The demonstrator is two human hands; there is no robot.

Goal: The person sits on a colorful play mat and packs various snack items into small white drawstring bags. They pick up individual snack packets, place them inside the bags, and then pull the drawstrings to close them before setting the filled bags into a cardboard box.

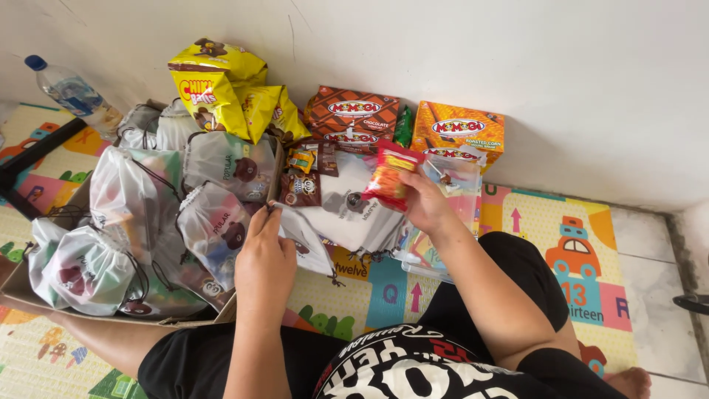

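Closest to me, my left hand [264, 262] lies knuckles up at the edge of a cardboard box [185, 319]. Its fingers are curled narrow and pinch the mouth of an empty white drawstring pouch [306, 240], which droops over the box rim onto the patterned play mat [384, 288]. I judge this pouch nearly weightless and limp: thin, soft fabric that folds wherever it is not held, so the hem beside the dark cord is the place to grip it, with the mouth kept spread.

A little farther out, my right hand [422, 201] is raised above a stack of flat empty pouches [351, 203]. Its fingers are closed on one end of a red and orange snack packet [389, 176]. The packet looks light, puffed and crinkly, with a slick film, and its contents probably crush easily, so I would hold it by the sealed end or lightly across the sides, never squeezing the middle.

To my left the box is packed with filled pouches [214, 222], cinched and bulging.

Farthest, against the wall, stand yellow snack bags [221, 92], a brown carton [353, 114] and an orange carton [459, 129], with a water bottle [74, 92] in the left corner.
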